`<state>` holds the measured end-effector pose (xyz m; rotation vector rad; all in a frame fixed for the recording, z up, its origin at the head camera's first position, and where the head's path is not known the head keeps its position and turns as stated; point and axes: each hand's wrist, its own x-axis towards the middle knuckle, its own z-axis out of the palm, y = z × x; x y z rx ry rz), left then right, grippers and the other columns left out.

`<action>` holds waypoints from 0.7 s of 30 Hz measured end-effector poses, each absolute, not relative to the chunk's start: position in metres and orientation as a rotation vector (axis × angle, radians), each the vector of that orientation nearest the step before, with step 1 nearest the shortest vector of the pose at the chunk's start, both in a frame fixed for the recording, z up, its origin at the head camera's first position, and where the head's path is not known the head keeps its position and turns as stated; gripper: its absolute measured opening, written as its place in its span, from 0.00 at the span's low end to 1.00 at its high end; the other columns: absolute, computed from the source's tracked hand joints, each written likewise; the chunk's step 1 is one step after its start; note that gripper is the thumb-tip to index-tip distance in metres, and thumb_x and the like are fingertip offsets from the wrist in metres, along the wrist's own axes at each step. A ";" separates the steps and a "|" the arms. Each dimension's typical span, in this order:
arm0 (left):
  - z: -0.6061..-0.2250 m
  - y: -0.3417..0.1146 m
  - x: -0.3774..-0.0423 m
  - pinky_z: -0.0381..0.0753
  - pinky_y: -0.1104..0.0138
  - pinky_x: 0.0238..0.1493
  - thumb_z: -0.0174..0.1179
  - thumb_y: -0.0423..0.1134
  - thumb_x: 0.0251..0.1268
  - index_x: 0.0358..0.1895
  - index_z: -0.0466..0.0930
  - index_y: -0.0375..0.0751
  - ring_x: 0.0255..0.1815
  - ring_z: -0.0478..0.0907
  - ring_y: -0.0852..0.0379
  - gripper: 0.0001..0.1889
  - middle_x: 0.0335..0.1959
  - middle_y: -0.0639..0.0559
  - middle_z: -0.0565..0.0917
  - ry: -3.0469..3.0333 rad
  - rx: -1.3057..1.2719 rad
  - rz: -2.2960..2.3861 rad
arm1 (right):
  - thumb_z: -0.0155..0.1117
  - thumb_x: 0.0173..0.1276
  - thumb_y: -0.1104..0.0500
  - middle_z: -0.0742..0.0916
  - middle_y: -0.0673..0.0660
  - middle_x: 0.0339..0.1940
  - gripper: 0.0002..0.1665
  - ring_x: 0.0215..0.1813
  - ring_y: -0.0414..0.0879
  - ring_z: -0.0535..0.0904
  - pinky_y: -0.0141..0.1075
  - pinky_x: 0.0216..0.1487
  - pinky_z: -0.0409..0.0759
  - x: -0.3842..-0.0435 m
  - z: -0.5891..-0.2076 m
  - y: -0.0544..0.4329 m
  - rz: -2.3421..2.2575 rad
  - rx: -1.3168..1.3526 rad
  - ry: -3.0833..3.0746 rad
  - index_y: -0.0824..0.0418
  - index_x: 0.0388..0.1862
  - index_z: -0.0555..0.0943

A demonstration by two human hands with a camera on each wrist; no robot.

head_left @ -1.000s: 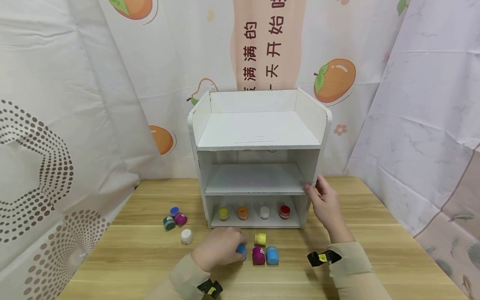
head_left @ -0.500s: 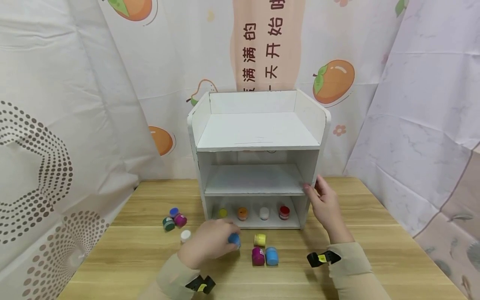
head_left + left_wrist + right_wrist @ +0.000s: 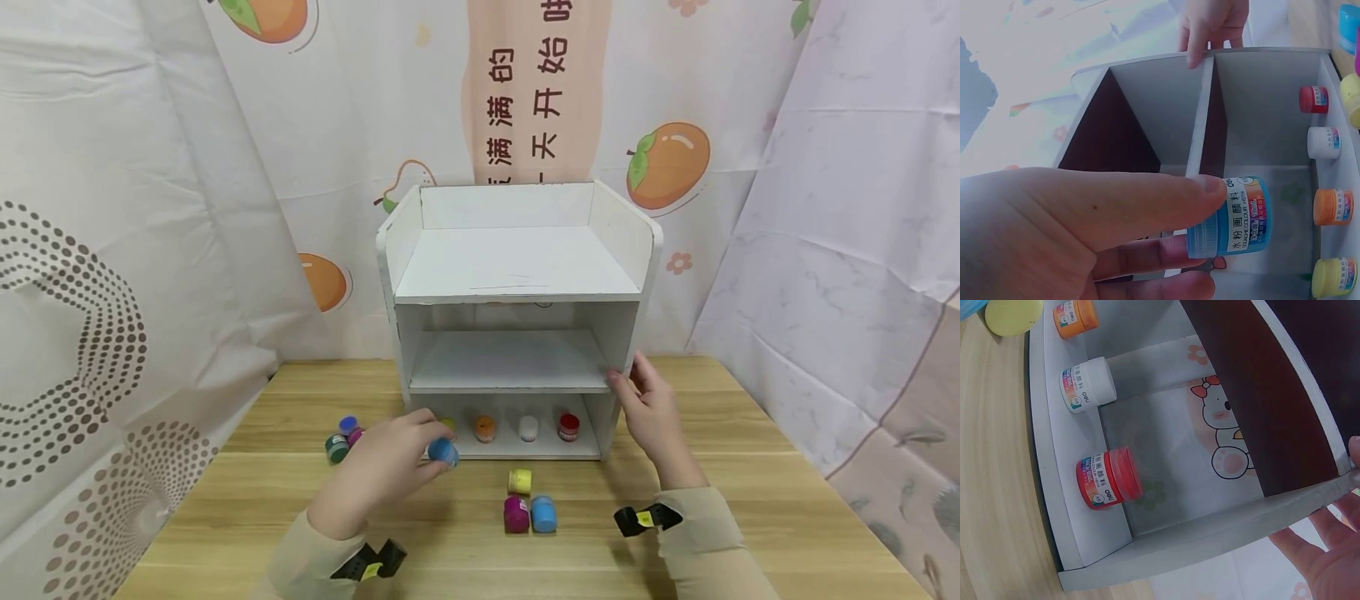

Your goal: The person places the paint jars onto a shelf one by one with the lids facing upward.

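My left hand (image 3: 390,462) pinches a blue gouache paint jar (image 3: 1244,215) between thumb and fingers, raised in front of the bottom shelf's left end. In the left wrist view the jar lies sideways, its label showing. A white shelf unit (image 3: 517,287) stands ahead. On its bottom level sit a yellow jar (image 3: 1335,277), an orange jar (image 3: 485,428), a white jar (image 3: 528,428) and a red jar (image 3: 568,427) in a row. My right hand (image 3: 652,417) grips the unit's right side panel, thumb at the front edge and fingers outside.
Before the unit, a yellow jar (image 3: 520,481), a magenta jar (image 3: 516,514) and a light blue jar (image 3: 543,514) lie on the wooden table (image 3: 600,567). Farther left are a dark green jar (image 3: 337,448), a blue jar (image 3: 348,423) and a partly hidden magenta jar. Curtains hang behind.
My left hand has lifted the blue jar off the table and carried it left and forward to the shelf. It now covers the loose white jar. My right hand stays put.
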<state>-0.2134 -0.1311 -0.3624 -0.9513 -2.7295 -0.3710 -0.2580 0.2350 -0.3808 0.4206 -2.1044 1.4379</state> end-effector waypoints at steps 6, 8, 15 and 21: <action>-0.360 -0.132 -0.213 0.78 0.70 0.32 0.73 0.47 0.63 0.49 0.87 0.47 0.31 0.76 0.65 0.15 0.41 0.59 0.80 -2.712 -0.961 -0.367 | 0.57 0.77 0.69 0.81 0.74 0.59 0.26 0.66 0.61 0.74 0.24 0.55 0.74 -0.257 -0.380 0.234 1.441 0.423 -2.098 0.74 0.71 0.69; -0.359 -0.130 -0.214 0.78 0.70 0.32 0.73 0.47 0.63 0.50 0.87 0.47 0.31 0.76 0.65 0.15 0.41 0.58 0.80 -2.703 -0.962 -0.360 | 0.58 0.77 0.69 0.81 0.74 0.59 0.26 0.66 0.60 0.74 0.23 0.55 0.74 -0.257 -0.380 0.234 1.435 0.421 -2.105 0.74 0.71 0.69; -0.351 -0.126 -0.220 0.81 0.67 0.36 0.72 0.47 0.64 0.52 0.86 0.45 0.35 0.80 0.62 0.16 0.45 0.56 0.82 -2.673 -0.955 -0.337 | 0.58 0.77 0.68 0.81 0.73 0.60 0.26 0.66 0.61 0.74 0.23 0.55 0.75 -0.257 -0.379 0.235 1.434 0.416 -2.118 0.74 0.71 0.69; -0.331 -0.126 -0.231 0.83 0.63 0.39 0.72 0.45 0.64 0.54 0.85 0.44 0.39 0.82 0.58 0.17 0.47 0.52 0.82 -2.659 -0.946 -0.277 | 0.58 0.76 0.69 0.81 0.73 0.61 0.26 0.66 0.59 0.74 0.23 0.54 0.75 -0.258 -0.380 0.234 1.439 0.424 -2.101 0.74 0.71 0.69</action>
